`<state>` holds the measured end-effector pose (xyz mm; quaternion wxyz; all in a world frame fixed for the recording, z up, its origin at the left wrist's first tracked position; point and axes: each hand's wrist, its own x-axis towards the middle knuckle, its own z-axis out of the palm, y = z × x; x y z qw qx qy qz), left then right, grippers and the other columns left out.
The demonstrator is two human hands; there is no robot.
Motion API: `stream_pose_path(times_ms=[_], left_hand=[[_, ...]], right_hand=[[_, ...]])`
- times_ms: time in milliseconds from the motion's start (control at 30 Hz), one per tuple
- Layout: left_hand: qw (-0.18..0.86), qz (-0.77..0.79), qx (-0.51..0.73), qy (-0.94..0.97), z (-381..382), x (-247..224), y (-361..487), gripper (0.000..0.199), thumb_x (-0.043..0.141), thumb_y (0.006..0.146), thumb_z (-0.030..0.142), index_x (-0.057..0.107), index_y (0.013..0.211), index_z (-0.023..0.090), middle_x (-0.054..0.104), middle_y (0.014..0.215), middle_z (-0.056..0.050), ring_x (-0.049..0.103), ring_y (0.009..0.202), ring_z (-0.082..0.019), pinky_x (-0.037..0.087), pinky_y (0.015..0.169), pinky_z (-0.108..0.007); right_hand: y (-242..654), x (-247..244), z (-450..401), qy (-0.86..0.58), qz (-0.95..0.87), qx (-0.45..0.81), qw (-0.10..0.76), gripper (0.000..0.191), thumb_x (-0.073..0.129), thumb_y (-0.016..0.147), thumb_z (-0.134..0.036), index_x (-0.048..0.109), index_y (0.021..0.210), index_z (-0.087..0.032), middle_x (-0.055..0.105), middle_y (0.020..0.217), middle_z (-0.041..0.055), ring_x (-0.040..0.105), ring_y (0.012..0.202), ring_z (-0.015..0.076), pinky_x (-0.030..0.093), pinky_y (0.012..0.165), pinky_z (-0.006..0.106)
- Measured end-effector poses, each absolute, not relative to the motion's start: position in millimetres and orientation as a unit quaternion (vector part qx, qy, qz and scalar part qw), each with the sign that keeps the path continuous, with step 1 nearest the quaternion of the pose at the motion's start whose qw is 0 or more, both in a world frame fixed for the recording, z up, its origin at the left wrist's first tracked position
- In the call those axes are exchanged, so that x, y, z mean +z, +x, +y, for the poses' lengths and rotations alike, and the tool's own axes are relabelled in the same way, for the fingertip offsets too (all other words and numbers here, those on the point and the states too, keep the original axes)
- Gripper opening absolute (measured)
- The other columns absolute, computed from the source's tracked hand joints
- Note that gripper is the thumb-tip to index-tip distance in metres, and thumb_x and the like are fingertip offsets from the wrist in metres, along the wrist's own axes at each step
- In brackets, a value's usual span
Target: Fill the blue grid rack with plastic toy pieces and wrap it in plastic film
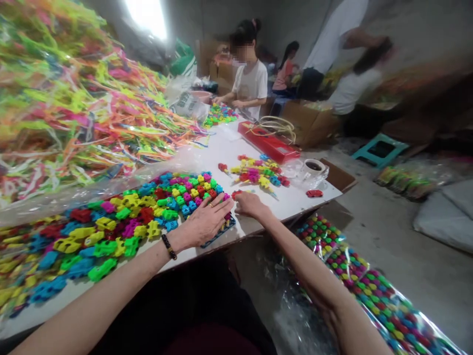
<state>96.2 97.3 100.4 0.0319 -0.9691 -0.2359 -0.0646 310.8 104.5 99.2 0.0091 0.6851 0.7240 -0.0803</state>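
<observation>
My left hand point(207, 220) lies with fingers stretched over rows of small coloured plastic pieces point(192, 193), which stand upright in a dark blue tray point(220, 233). Just right of the tray, my right hand point(249, 204) is closed, pinching a small red plastic piece point(237, 194) that is mostly covered by the fingers. Loose toy-car-shaped plastic pieces point(107, 248) in yellow, green, blue and red spread over the table left of my left hand. Beyond my right hand lies a cluster of coloured pieces with pointed clear tips point(254, 175).
A tall heap of bright plastic strips point(92, 113) fills the left. On the white table point(216, 148) are a red box point(269, 143), a tape roll point(313, 166) and a red toy car point(314, 193). Bagged trays point(380, 296) lie lower right. A person point(253, 81) works across the table.
</observation>
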Motion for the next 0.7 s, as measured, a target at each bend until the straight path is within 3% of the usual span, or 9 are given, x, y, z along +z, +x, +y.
stream_pose_path(times_ms=[100, 167, 300, 500, 700], left_hand=[[0.029, -0.234, -0.078, -0.969, 96.8, 98.2, 95.9, 0.052, 0.026, 0.108, 0.027, 0.037, 0.157, 0.016, 0.04, 0.164, -0.006, 0.022, 0.158, -0.025, 0.024, 0.126, -0.045], [0.026, -0.236, -0.085, -0.968, 96.8, 97.8, 95.9, 0.052, 0.027, 0.108, 0.028, 0.039, 0.157, 0.017, 0.041, 0.164, -0.006, 0.022, 0.158, -0.025, 0.024, 0.126, -0.044], [0.016, -0.236, -0.076, -0.969, 97.1, 100.6, 96.1, 0.052, 0.027, 0.108, 0.028, 0.041, 0.156, 0.014, 0.041, 0.163, -0.007, 0.022, 0.158, -0.025, 0.024, 0.127, -0.043], [0.005, -0.23, -0.054, -0.972, 96.3, 110.4, 95.7, 0.055, 0.024, 0.108, 0.029, 0.033, 0.159, 0.013, 0.034, 0.167, -0.01, 0.02, 0.158, -0.025, 0.02, 0.128, -0.046], [-0.056, -0.236, -0.043, -0.969, 95.2, 117.5, 99.1, 0.058, 0.027, 0.106, 0.032, 0.031, 0.158, 0.008, 0.036, 0.165, -0.013, 0.018, 0.159, -0.027, 0.016, 0.13, -0.048]], right_hand=[[343.8, 98.3, 101.0, 0.708, 0.703, -0.074, -0.01, 0.033, 0.06, 0.092, -0.032, 0.067, 0.121, -0.016, 0.07, 0.123, 0.0141, 0.064, 0.111, 0.0254, 0.047, 0.087, 0.03], [368.7, 99.4, 96.2, 0.719, 0.691, -0.082, -0.012, 0.027, 0.055, 0.094, -0.029, 0.069, 0.112, -0.013, 0.071, 0.115, 0.0154, 0.064, 0.105, 0.0247, 0.045, 0.082, 0.03], [388.4, 88.8, 81.2, 0.681, 0.714, -0.161, 0.0, 0.017, 0.077, 0.076, -0.032, 0.07, 0.081, -0.017, 0.071, 0.085, 0.0038, 0.061, 0.077, 0.0173, 0.039, 0.065, 0.025], [372.9, 64.8, 63.8, 0.681, 0.707, -0.181, -0.065, 0.01, 0.067, 0.08, -0.025, 0.065, 0.085, -0.016, 0.065, 0.087, 0.0034, 0.054, 0.079, 0.0158, 0.035, 0.067, 0.026], [377.8, 65.1, 71.0, 0.671, 0.705, -0.217, -0.079, 0.012, 0.07, 0.075, -0.025, 0.061, 0.074, -0.018, 0.059, 0.074, -0.001, 0.051, 0.07, 0.0139, 0.032, 0.062, 0.026]])
